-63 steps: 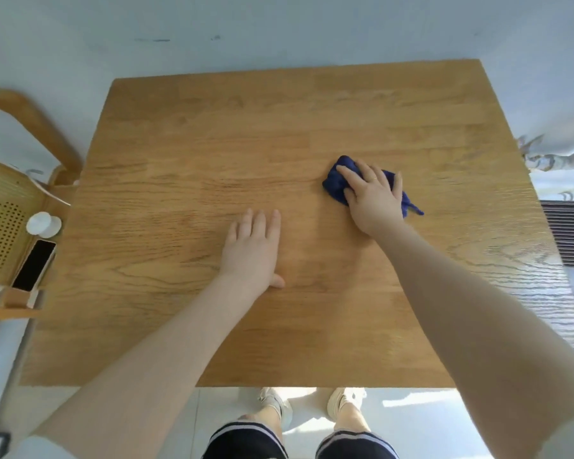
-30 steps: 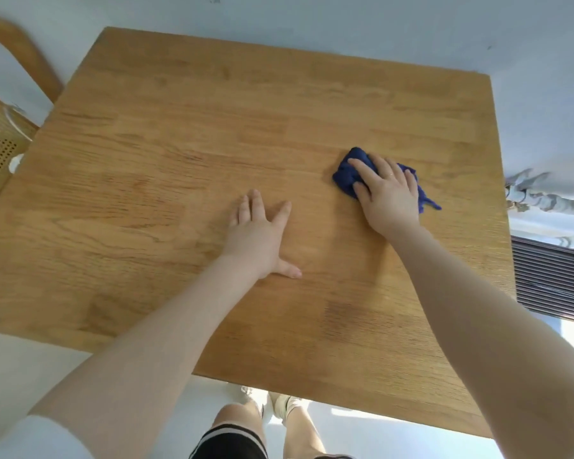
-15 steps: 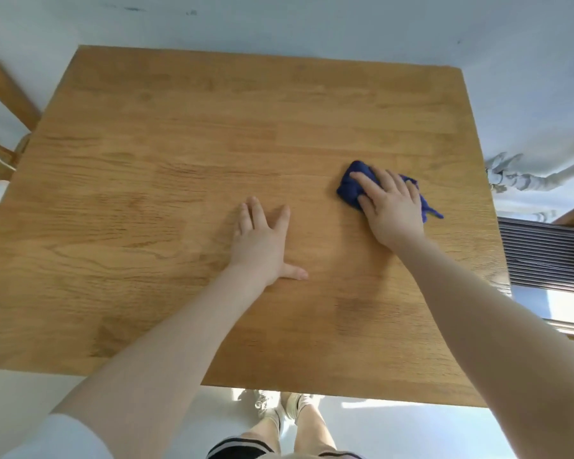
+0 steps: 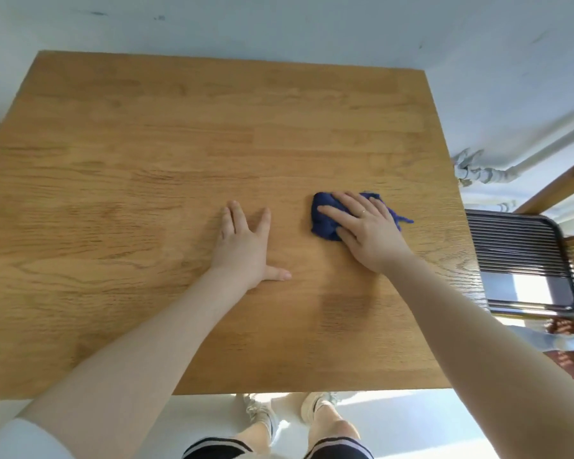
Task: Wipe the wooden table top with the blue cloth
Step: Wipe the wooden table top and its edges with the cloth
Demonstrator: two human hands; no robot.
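A: Wood top, honey-coloured butcher-block grain, wooden table top (image 4: 179, 144) fills most of the head view. Right hand (image 4: 368, 233) lies on the blue cloth (image 4: 323, 220) at roughly 3 o'clock from table centre, well short of the right edge.

B: Grip?

A: Not a clamp. Fingers run nearly straight and splayed over the wad, palm pressing it flat to the wood. Nothing pinched that I can see. Left hand (image 4: 246, 246) is flat on bare wood just beside the cloth, at its 9 o'clock, fingers spread, thumb out, holding nothing. Reads as a brace.

B: Cloth condition?

A: Dark blue, bunched into a small lump, not spread. Most of it sits under the fingers; a folded edge shows toward 9 o'clock of the hand and a thin tail sticks out at 3 o'clock. Soft, will creep under load.

B: How to run the stroke?

A: My call: keep palm pressure even, overlapping passes along the grain, work from 12 o'clock back toward 6. Opening the wad flatter would give more contact per pass. Tuck that tail or it drags. Move the brace hand too, otherwise its patch never gets wiped.

B: Coverage so far?

A: Can't tell from the surface. There's a darker patch at about 5 o'clock from centre, could be damp or just grain. I'd pass over it anyway.
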